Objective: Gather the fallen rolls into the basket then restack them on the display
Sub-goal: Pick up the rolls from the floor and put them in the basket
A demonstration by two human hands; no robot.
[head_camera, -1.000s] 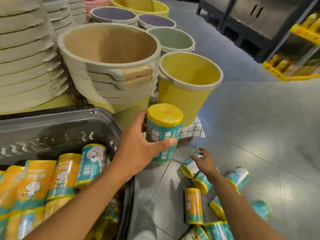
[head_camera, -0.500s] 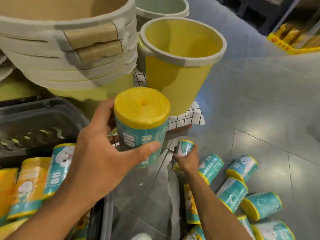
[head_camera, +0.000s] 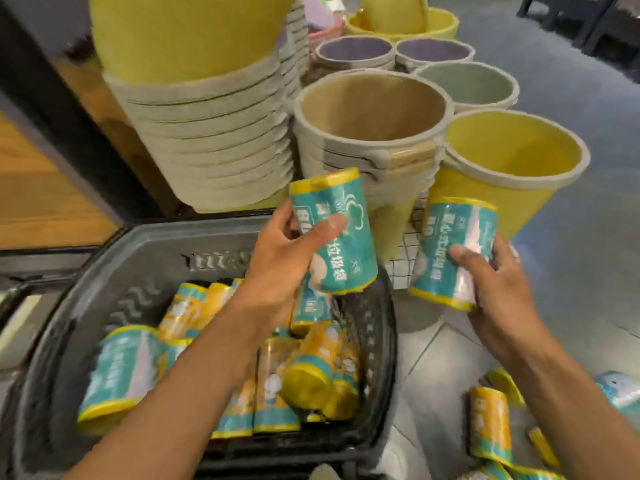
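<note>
My left hand grips a teal roll with yellow ends, tilted above the far right corner of the dark plastic basket. To its right, over the floor beside the basket, my right hand holds a second teal roll. Several teal and orange rolls lie piled inside the basket. More fallen rolls lie on the grey tiled floor at the lower right.
Stacked beige tubs stand behind the basket. A beige bucket stack and a yellow bucket stand just beyond my hands, over a checked cloth. Purple and green buckets sit farther back. A wooden shelf is at left.
My right hand has lifted a roll off the floor and come up level with the left. The left hand has swung its roll over the basket. The camera has tilted up and to the left.
</note>
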